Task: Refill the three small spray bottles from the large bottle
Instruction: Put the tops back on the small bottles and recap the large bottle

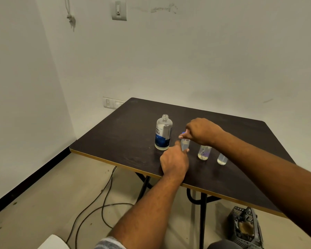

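A: While the large bottle (163, 133) stands uncapped at the frame's centre on the dark surface (126, 130), where are the small ones?

B: Just right of it. The left hand (175, 161) pinches the first small bottle (185, 143); the right hand (202, 131) pinches something blue (183, 133) at its top. Two more (204, 152) (222, 159) stand further right.

Clear large bottle (163, 132), blue label; dark-brown table (126, 133).
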